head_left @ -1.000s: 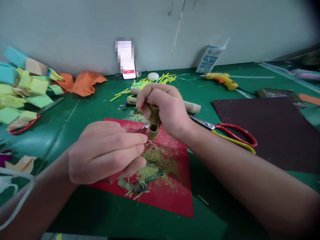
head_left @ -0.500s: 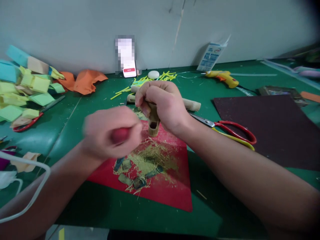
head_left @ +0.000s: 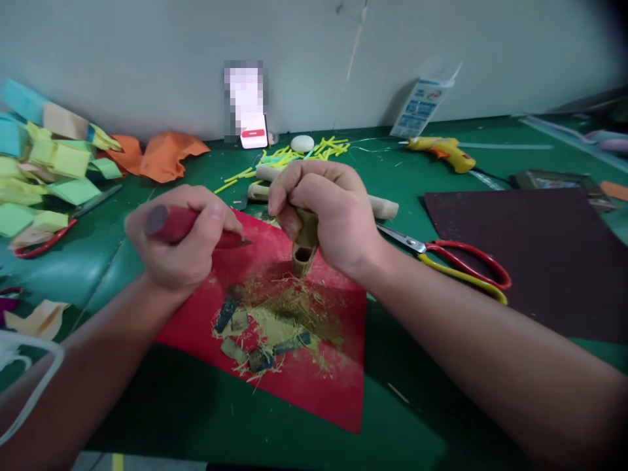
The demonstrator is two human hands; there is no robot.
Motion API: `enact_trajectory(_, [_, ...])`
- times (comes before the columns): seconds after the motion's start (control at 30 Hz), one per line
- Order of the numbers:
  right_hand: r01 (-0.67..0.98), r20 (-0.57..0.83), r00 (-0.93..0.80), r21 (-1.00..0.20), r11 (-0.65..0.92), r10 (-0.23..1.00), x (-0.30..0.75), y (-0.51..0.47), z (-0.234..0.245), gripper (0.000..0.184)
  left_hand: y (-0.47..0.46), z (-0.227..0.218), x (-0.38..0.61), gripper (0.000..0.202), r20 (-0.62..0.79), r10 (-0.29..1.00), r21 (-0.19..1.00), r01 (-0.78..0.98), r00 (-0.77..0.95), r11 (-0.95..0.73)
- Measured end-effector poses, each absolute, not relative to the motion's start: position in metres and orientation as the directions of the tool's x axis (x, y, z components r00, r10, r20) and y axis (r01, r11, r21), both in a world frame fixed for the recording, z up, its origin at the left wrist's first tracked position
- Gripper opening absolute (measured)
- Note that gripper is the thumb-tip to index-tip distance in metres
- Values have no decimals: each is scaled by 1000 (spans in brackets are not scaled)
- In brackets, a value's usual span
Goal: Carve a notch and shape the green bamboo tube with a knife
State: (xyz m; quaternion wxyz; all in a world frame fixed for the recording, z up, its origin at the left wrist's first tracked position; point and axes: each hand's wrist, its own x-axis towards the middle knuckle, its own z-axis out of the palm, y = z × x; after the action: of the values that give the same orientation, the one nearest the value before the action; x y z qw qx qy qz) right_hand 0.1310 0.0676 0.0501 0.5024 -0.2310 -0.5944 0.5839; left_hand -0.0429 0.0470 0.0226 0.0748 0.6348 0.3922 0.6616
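Note:
My left hand (head_left: pixel 179 245) is closed around a red-handled tool (head_left: pixel 169 224) with a short pointed tip, held left of the bamboo and apart from it. My right hand (head_left: pixel 326 212) is wrapped round a piece of bamboo (head_left: pixel 303 259) with a dark opening cut near its lower end. That end stands on or just over a red sheet (head_left: pixel 318 392); I cannot tell which. Shavings and pale dust (head_left: pixel 289 307) lie on the sheet, along with several flat dark chips (head_left: pixel 260 358). Behind my right hand lies another bamboo stick (head_left: pixel 385 207).
Scissors (head_left: pixel 461 265) with red and yellow handles lie beside my right forearm, by a dark board (head_left: pixel 530 255). Farther back are a yellow glue gun (head_left: pixel 444 154), yellow strips (head_left: pixel 331 149) and a propped phone (head_left: pixel 254 134). Folded paper pieces (head_left: pixel 53 163) are piled at left.
My left hand has drawn back to the left from the bamboo, turning the tool so its tip shows. My right hand keeps its hold. The red sheet has turned slightly.

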Motion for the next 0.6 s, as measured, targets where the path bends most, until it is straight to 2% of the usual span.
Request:
enact_trajectory(0.07, [-327, 338, -385, -920, 215, 859, 131, 68, 49, 24, 54, 23, -45, 21, 805, 573, 583, 380, -151, -718])
enact_trajectory(0.2, [-343, 344, -383, -915, 214, 857, 130, 70, 47, 21, 69, 16, -59, 19, 750, 639, 658, 303, -171, -690])
enact_trajectory(0.3, [-343, 336, -385, -917, 205, 860, 130, 70, 46, 20, 74, 11, -66, 19, 753, 639, 652, 296, -154, -698])
enact_trajectory(0.5, [-329, 322, -377, -923, 200, 868, 130, 70, 46, 21, 54, 26, -46, 25, 789, 592, 612, 141, -165, -778])
enact_trajectory(0.6, [-340, 330, -368, -918, 204, 869, 130, 71, 45, 21, 34, 37, -37, 23, 831, 552, 554, 170, -65, -815])
